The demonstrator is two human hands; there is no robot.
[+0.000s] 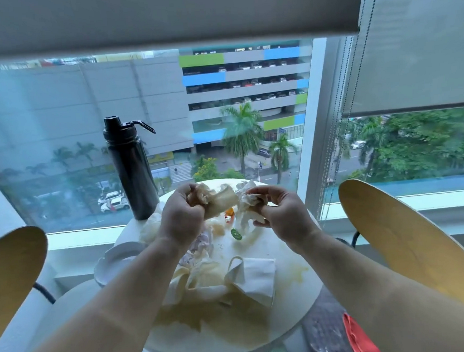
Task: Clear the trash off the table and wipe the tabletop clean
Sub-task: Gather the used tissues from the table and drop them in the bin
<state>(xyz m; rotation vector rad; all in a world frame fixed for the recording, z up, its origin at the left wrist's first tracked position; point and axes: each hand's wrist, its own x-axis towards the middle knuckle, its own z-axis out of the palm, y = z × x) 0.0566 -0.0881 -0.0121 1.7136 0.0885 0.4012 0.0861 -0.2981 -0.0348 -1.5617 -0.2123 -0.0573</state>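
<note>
Over the far half of a small round white table (294,303), my left hand (180,219) grips a crumpled, stained paper wrapper (218,201). My right hand (280,213) pinches a crumpled white tissue (245,202) just right of it. Both hands are raised a little above the tabletop. Below them lie a folded white napkin (255,277), soaked yellowish tissues (196,277), a green bottle cap (236,234) and a small orange scrap (229,213). A brownish spill (227,327) spreads over the near part of the table.
A tall black water bottle (131,169) stands at the table's far left, by the window. A white plate (118,259) sits on the left edge. Wooden chair backs stand at left (11,276) and right (411,245). A grey and red cloth (343,333) lies low right.
</note>
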